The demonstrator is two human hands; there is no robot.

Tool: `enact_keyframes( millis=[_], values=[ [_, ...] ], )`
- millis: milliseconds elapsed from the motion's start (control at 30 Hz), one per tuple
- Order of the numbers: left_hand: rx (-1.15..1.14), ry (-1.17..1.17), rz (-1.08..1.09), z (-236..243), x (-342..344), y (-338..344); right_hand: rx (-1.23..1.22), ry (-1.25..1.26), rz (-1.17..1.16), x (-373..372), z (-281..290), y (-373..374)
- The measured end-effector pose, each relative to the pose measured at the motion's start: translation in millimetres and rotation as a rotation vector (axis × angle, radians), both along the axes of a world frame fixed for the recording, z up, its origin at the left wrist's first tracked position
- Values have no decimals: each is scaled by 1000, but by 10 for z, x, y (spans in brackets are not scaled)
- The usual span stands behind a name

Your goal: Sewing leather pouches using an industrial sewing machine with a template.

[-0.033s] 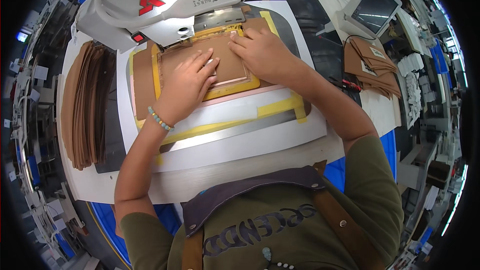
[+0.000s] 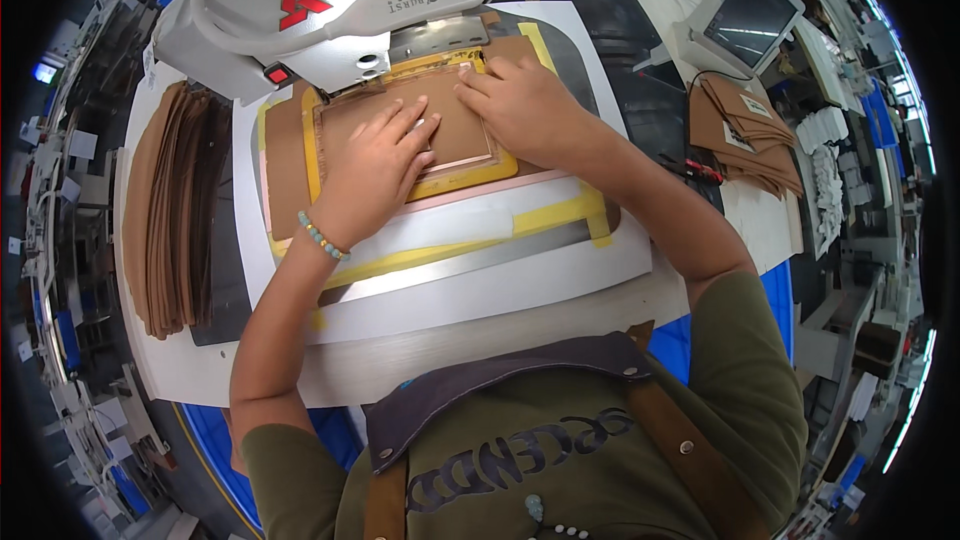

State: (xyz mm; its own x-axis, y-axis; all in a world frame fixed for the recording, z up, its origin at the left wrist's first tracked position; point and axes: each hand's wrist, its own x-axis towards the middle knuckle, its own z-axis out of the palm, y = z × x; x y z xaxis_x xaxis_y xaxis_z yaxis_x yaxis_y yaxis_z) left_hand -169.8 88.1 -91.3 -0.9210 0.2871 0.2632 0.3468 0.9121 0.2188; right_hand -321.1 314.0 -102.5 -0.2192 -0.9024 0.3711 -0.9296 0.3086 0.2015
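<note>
A yellow-edged clamp frame [image 2: 470, 178] lies around a brown fabric piece [image 2: 455, 145] under the head of a white sewing machine [image 2: 290, 35]. My left hand [image 2: 380, 155] rests on the fabric inside the frame, its fingers stretched out and a little apart. A small pale thing shows partly beneath those fingers; its kind is hidden. At the frame's upper right corner, my right hand [image 2: 530, 110] has its fingers bent inward over the fabric and the frame's edge. Close to its fingertips is a small white bit [image 2: 465, 68]. What the right fingers grip, if anything, is hidden.
Stacked brown fabric pieces [image 2: 170, 210] stand at the left. More brown pieces [image 2: 740, 135] with white labels lie at the right, below a screen [image 2: 750, 15]. A red-and-black hand tool [image 2: 700, 172] lies beside them. White sheeting [image 2: 490, 285] with yellow tape [image 2: 565, 212] spreads under the frame.
</note>
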Motion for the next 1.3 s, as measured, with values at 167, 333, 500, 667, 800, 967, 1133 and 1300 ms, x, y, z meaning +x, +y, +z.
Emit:
enact_keyframes(
  millis=[167, 333, 500, 667, 800, 967, 1133, 1300],
  values=[
    [-41, -2, 34, 12, 8, -61, 15, -1, 13, 69, 4, -161],
    [8, 0, 27, -23, 11, -119, 22, 5, 25, 136, 10, -289],
    [20, 55, 35, -45, 28, -170, -10, -157, 104, 172, 68, -256],
    [38, 55, 50, -42, 65, -261, -110, -285, 137, 140, 297, 78],
    [-19, 89, 56, -34, 81, -345, -68, -313, 82, 108, 337, 343],
    [-50, 77, 88, -27, 104, -401, -49, -342, 56, 118, 353, 461],
    [14, 42, 80, 15, 186, -542, -39, -430, 92, 199, 359, 305],
    [236, -153, 84, 151, 462, -852, 37, -516, 188, 276, 347, -31]
  ],
)
